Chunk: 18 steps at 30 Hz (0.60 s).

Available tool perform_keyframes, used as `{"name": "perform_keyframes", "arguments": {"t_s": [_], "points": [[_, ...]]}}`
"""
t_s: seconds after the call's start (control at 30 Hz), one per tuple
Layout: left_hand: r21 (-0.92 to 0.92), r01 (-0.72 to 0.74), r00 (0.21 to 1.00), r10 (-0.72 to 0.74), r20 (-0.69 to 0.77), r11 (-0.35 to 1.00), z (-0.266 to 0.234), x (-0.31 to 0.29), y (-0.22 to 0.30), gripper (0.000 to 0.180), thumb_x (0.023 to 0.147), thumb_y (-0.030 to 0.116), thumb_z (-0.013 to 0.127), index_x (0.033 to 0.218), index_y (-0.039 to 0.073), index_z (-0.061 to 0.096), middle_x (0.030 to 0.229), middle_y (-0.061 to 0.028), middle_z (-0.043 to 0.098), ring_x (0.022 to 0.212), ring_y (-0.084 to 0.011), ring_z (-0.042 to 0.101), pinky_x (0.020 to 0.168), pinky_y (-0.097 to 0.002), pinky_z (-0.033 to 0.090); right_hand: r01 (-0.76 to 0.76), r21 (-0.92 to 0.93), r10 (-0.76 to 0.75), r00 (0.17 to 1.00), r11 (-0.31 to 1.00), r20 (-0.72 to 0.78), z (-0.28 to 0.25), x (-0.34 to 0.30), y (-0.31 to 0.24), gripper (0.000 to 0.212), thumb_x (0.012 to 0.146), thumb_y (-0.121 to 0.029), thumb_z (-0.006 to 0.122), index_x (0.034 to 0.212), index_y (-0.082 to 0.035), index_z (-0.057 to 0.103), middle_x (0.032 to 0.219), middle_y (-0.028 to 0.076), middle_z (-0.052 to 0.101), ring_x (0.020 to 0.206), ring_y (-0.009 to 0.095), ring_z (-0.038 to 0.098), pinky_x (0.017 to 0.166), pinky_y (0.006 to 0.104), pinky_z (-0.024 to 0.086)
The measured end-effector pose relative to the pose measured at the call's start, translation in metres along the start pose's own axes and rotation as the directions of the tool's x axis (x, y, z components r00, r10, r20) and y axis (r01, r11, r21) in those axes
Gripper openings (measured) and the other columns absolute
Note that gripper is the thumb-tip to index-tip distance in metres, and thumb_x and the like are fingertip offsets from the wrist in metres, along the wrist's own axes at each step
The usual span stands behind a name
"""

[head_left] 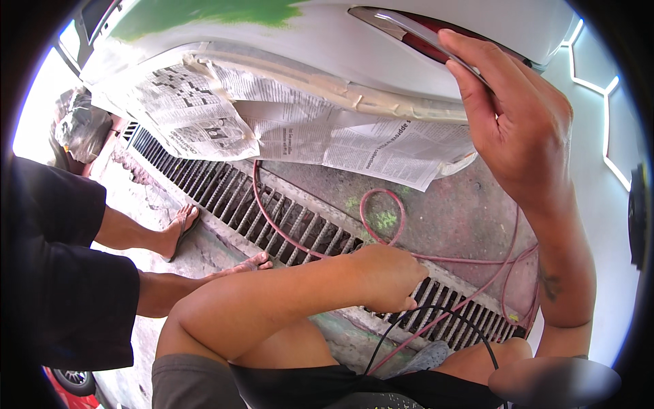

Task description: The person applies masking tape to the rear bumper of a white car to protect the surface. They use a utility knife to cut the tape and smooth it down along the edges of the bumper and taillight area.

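My right hand [521, 116] is raised at the upper right, with thumb and fingers pinching a slim, shiny strip [426, 35]. The strip lies across the red tail light [436, 49] of a pale car body [327, 34]; whether it is fixed there I cannot tell. Lower down, my left hand [392, 278] hangs above a floor grate with its fingers curled in. Whatever it may hold is hidden. Masked newspaper [293, 133] is taped [347, 95] along the car's lower edge, and a green patch [211, 17] marks the panel at upper left.
A dark red hose [402, 218] loops over the floor and drain grate [300, 218]. A black cable [436, 307] arches near my left hand. Another person's legs and sandaled foot [180, 232] stand at left, near a plastic bag [82, 126]. A red vehicle [61, 395] shows at lower left.
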<state>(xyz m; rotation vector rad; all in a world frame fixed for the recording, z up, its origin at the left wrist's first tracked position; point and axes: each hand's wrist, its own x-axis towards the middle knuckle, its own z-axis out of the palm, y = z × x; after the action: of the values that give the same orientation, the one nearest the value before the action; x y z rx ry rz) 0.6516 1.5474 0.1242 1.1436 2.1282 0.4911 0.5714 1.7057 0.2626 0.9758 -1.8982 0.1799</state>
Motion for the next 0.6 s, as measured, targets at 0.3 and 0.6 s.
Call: {"name": "perform_keyframes", "arguments": {"t_s": [0.3, 0.6], "points": [[-0.003, -0.023, 1.0, 0.023, -0.012, 1.0, 0.0036, 0.0007, -0.0026, 0.043, 0.097, 0.035, 0.074, 0.121, 0.001, 0.066, 0.097, -0.0235, 0.076, 0.094, -0.0443, 0.075, 0.084, -0.0568, 0.057, -0.101, 0.122, 0.095, 0.994, 0.987, 0.054, -0.0053, -0.005, -0.0064, 0.025, 0.098, 0.0, 0.076, 0.122, -0.004, 0.077, 0.106, 0.014, 0.08, 0.085, 0.024, 0.078, 0.075, 0.0312, 0.06], [0.007, -0.026, 1.0, 0.026, -0.009, 1.0, 0.0039, 0.0016, -0.0007, 0.044, 0.097, 0.036, 0.075, 0.122, 0.0, 0.066, 0.096, -0.0231, 0.077, 0.095, -0.044, 0.075, 0.084, -0.0562, 0.058, 0.007, 0.111, -0.005, 1.0, 0.994, -0.02, 0.0019, 0.0023, -0.0028, 0.025, 0.097, 0.0, 0.076, 0.122, -0.004, 0.077, 0.101, 0.013, 0.079, 0.083, 0.024, 0.075, 0.076, 0.0315, 0.058]]}}
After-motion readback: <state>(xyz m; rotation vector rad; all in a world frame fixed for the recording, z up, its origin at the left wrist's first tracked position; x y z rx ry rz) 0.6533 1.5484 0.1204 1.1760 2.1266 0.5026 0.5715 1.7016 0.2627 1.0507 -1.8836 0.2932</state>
